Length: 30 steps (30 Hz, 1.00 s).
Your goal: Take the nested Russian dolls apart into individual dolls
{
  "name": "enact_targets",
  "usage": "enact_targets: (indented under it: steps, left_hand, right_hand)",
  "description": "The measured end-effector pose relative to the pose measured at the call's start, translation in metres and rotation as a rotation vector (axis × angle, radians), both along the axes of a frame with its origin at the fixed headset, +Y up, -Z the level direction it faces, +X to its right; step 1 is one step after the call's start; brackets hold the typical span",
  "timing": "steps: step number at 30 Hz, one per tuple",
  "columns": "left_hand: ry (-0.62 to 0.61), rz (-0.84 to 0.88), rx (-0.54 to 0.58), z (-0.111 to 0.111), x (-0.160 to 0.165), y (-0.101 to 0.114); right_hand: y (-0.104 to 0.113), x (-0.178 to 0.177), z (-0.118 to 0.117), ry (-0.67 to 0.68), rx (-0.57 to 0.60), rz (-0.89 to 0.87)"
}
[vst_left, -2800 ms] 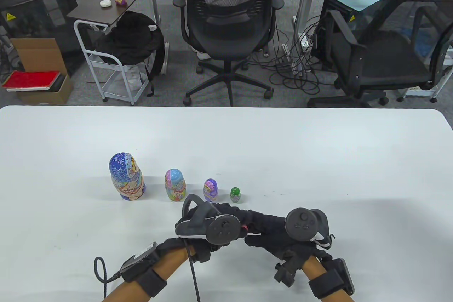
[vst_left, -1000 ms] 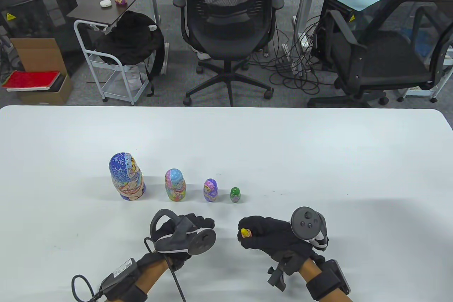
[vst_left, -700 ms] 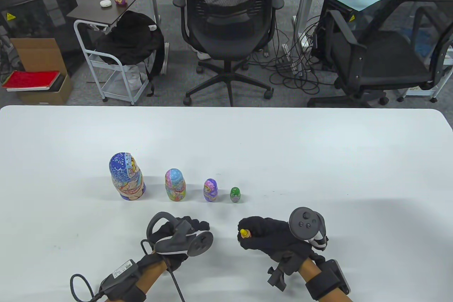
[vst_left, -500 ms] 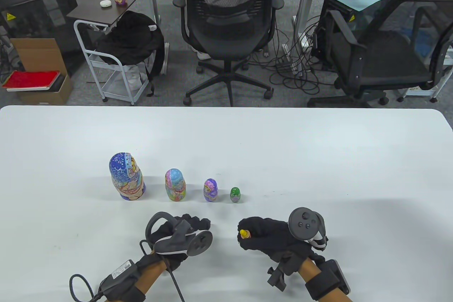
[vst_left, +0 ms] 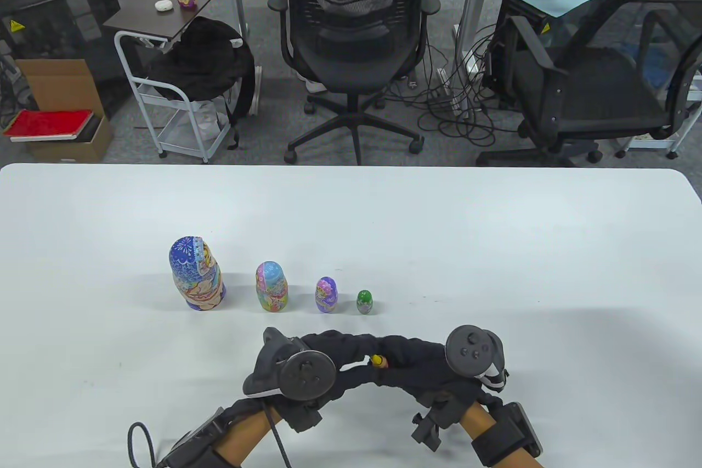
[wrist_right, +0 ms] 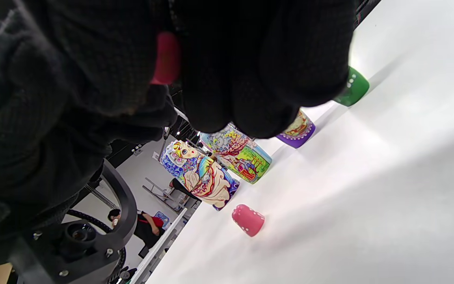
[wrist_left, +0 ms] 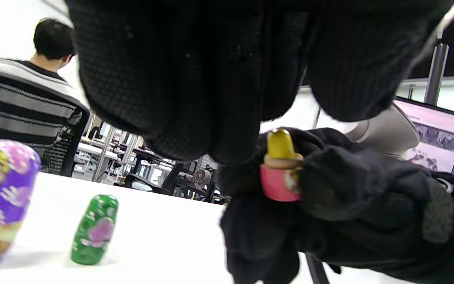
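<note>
Four closed dolls stand in a row on the white table (vst_left: 493, 248): a large blue doll (vst_left: 196, 281), a pink-and-blue doll (vst_left: 271, 287), a purple doll (vst_left: 326, 295) and a green doll (vst_left: 364, 302). My right hand (vst_left: 386, 365) grips a pink lower half (wrist_left: 280, 185) with a tiny yellow doll (wrist_left: 280, 142) standing in it. My left hand (vst_left: 359, 350) reaches across to it, its fingers (wrist_left: 211, 98) hanging right beside the yellow doll and holding nothing. The pink top half (wrist_right: 248, 219) lies on the table in front of the row; the table view hides it.
Black office chairs (vst_left: 356, 23) and cables stand beyond the table's far edge. In the left wrist view a person (wrist_left: 49, 43) sits in the background and a monitor (wrist_left: 440, 138) shows at the right. White table surface stretches to the right of the green doll.
My left hand has moved right from its spot at the lower left and now meets my right hand. The right hand has kept still with the pink half and yellow doll.
</note>
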State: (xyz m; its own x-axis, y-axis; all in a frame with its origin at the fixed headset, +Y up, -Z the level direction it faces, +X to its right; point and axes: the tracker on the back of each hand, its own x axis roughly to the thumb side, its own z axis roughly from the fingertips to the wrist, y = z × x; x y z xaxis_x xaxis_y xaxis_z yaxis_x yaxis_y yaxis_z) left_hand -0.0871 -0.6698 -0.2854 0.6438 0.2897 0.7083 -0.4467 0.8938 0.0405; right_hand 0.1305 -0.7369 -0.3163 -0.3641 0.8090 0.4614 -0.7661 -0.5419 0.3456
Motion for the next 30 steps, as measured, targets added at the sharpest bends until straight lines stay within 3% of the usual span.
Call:
enact_targets:
  steps: [11,22,27,30]
  left_hand:
    - [0.071,-0.023,0.021,0.0,0.016,-0.001]
    - [0.042,-0.015,-0.008,-0.004,0.015,0.013]
    - [0.077,-0.037,0.061,-0.008,0.008,0.025]
    - [0.087,-0.152,0.103,-0.01,0.011,0.022]
  right_hand:
    - [0.002,-0.003,0.004,-0.01,0.035,0.021]
    - [0.006,-0.004,0.004,0.001,0.063,0.04]
    - [0.01,0.01,-0.003,-0.064,0.104,0.126]
    - [0.011,0.024,-0.009,-0.131,0.091,0.062]
